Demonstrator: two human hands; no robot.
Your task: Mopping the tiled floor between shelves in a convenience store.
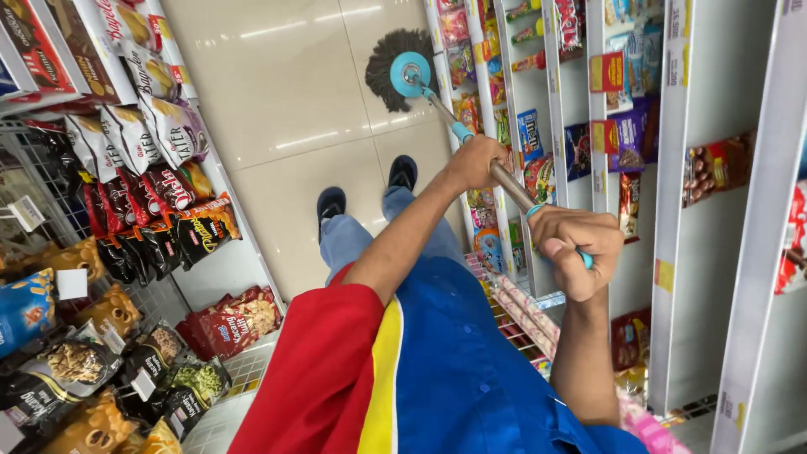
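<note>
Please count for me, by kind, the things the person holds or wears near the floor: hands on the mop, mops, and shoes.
Hands gripping the handle: 2, the left hand further down and the right hand at the upper end.
Round dark string mop with teal hub and metal pole: 1.
Black shoes on the cream tiled floor: 2.
Total: 5.

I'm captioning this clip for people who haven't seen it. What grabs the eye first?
A mop with a dark round head sits on the pale tiled floor at top centre, its pole gripped by the left hand and right hand. Snack bags crowd the left shelves.
</note>
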